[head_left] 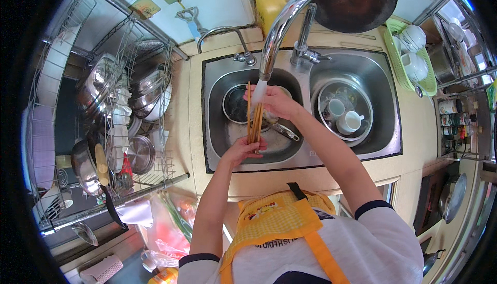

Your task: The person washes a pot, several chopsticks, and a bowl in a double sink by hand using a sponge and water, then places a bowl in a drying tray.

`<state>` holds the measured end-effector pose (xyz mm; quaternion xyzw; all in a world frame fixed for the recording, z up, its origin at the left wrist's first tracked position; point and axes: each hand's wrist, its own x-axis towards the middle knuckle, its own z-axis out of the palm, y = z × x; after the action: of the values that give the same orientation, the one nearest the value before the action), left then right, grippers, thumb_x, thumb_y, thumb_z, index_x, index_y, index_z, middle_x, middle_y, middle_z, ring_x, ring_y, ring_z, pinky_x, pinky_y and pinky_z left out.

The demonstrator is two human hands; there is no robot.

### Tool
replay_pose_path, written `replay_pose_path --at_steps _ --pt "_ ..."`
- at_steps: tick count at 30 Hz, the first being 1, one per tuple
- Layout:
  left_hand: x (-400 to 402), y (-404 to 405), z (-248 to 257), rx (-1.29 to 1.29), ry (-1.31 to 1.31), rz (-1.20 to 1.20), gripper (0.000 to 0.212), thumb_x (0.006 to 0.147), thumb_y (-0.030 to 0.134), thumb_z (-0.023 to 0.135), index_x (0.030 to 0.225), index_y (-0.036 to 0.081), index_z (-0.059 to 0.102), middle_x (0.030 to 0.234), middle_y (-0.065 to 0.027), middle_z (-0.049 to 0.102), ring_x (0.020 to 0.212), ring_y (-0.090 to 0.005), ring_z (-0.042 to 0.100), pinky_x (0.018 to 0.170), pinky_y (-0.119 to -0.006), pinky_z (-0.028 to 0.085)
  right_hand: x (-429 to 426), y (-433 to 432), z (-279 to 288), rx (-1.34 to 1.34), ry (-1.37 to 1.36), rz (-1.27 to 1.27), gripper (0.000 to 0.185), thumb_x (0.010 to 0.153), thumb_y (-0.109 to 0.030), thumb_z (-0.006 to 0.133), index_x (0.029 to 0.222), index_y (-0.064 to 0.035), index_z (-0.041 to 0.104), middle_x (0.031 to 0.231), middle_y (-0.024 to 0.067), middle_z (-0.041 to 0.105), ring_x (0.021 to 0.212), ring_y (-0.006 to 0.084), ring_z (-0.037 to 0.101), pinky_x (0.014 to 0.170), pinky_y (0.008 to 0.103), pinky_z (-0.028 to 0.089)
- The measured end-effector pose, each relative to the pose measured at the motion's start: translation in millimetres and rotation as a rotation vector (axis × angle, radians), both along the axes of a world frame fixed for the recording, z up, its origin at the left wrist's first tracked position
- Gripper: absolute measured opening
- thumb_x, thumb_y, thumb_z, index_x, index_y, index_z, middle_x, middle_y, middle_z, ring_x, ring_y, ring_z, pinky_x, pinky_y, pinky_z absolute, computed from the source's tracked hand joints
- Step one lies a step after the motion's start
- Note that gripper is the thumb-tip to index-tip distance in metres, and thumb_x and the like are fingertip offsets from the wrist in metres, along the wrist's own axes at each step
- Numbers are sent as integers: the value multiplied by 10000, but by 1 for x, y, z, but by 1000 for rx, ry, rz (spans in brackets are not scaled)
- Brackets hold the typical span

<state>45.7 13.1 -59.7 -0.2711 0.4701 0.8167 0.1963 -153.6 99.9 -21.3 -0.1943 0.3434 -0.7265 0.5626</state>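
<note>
My left hand (245, 149) grips a small bundle of wooden chopsticks (255, 129) near their lower ends, over the left basin (218, 136) of a steel double sink. Around their upper part curls my right hand (280, 102), partly behind a stream of water (259, 92). That stream falls from a tall chrome faucet (275, 35) onto the fingers and chopsticks. One chopstick stands apart from the bundle, to its left. Beneath my hands, a dark round pan (236, 103) holds water. A metal utensil handle (286, 131) lies beside it; its other end is hidden.
In the right basin (384, 129), a metal bowl (367, 125) holds white cups (349, 122) and glassware. A green basket (423, 80) of white bowls stands at right. Behind the faucet are a yellow pump bottle (268, 8) and a wok (349, 0). A wire rack (157, 183) with pots stands left.
</note>
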Motion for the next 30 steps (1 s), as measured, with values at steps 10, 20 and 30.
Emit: replay_pose_path --at_steps 10,20,30 --pt "2 -6 -8 89 53 -51 343 815 182 571 1119 47 487 1044 -84 571 966 -218 558 771 -357 485 -6 -4 -3 16 2 -20 410 800 -93 569 1181 -16 439 1075 100 545 1024 191 526 872 317 430" --pt "-6 -2 -6 51 -38 -135 304 802 182 589 1039 1 532 1007 -109 586 947 -234 569 760 -351 483 -8 11 -7 33 -181 145 439 790 -111 581 1192 -20 431 1093 95 535 1032 215 519 895 327 415" --pt "-54 -19 12 -239 23 -61 235 747 173 658 921 39 574 798 -27 590 695 -119 572 645 -250 478 -35 -6 50 97 755 37 207 765 -190 617 933 -71 595 809 -5 592 687 76 525 604 248 423"
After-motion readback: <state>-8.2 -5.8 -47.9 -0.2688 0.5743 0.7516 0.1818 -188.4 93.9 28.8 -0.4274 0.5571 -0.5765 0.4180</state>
